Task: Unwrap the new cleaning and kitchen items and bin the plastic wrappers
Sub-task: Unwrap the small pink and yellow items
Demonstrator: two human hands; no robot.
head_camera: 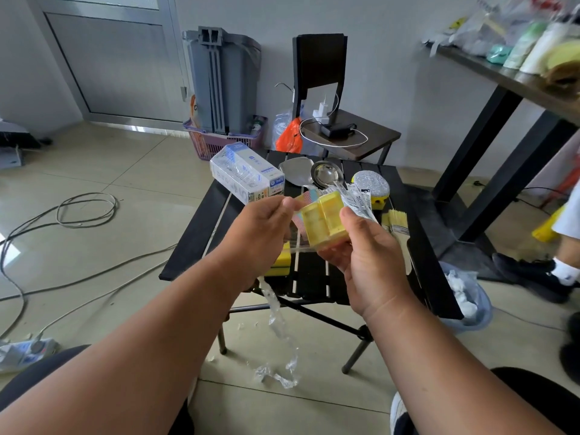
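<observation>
My right hand (367, 262) grips a small yellow plastic box (323, 222) above the black slatted table (194, 233). Clear wrapper with a printed label (357, 199) still clings to the box's far side. My left hand (260, 233) pinches the wrapper at the box's left edge. A long strip of clear plastic wrap (279, 337) trails down from under my left hand toward the floor. On the table lie a wrapped white carton (244, 174), a metal spatula (295, 171), a ladle (326, 175), a silver scouring pad (370, 183), a paint brush (398, 222) and a yellow sponge (281, 262).
A small bin lined with a plastic bag (470, 302) stands on the floor right of the table. Behind are a chair with chargers (342, 130), a grey bin in a purple basket (222, 83) and cables on the floor (84, 208). Another person's foot (539, 277) is at right.
</observation>
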